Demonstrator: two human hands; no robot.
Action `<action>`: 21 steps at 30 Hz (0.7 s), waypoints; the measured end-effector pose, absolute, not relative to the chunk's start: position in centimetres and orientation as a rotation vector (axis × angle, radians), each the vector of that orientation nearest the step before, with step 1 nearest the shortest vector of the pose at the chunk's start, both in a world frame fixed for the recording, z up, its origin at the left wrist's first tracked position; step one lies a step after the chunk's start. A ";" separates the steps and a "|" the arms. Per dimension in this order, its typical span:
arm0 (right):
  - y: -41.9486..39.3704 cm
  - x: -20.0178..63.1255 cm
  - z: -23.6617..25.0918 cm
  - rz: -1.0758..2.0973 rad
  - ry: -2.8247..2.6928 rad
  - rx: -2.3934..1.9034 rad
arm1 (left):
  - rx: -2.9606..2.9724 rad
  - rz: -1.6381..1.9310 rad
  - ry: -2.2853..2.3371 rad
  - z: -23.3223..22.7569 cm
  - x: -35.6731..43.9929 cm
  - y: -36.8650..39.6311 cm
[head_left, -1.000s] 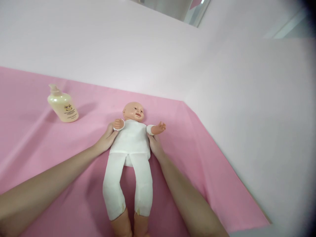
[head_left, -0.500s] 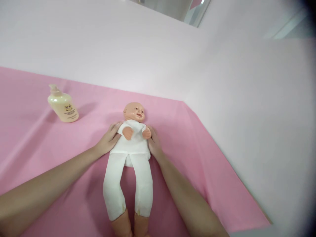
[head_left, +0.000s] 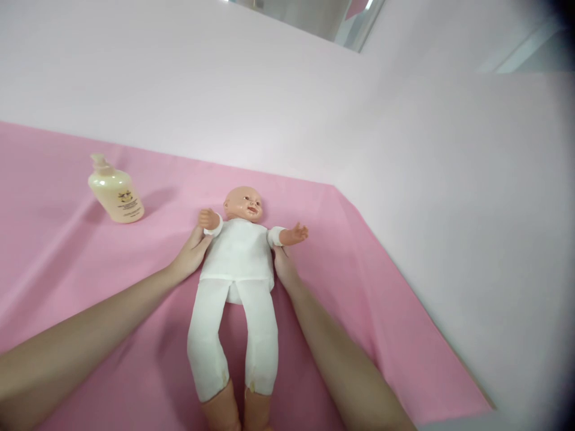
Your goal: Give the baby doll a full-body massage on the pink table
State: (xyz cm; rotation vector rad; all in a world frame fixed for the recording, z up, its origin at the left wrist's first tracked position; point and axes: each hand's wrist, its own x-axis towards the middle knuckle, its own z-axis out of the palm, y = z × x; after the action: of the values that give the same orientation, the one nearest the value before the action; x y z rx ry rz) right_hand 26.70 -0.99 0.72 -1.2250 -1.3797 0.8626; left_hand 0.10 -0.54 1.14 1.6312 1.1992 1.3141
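You've got the doll flat on its back in the middle of the pink sheet, head pointing away from you and legs running toward you, feet cut off by the bottom edge.

Your left hand is tucked in at the doll's side, just under its raised arm, fingers curled up against the sleeve. Your right hand mirrors it on the other side, under the arm that sticks straight out. Looks to me like each hand has a doll arm pinched near the shoulder, which would explain why both arms are spread out instead of lying limp, but the fingertips are hidden behind the white cloth body so I can't say how tight the hold is.

The bottle is a cream-coloured pump bottle sitting well off to your left near the far edge of the sheet, well apart from the doll and clear of both your arms. It's got a small dark logo and a couple of lines of print under it, way too tiny to read, so no brand from me.
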 end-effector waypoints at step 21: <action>-1.4 26.6 1.3 0.718 -1.611 -1.146 | 1.839 1.241 1.105 1.7 0.2 -1.1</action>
State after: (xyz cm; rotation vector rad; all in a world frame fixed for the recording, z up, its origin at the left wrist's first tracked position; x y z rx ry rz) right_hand 26.63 -1.38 1.30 -1.1457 -1.6108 0.7177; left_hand 0.16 -1.05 1.67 1.8385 1.1054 1.2414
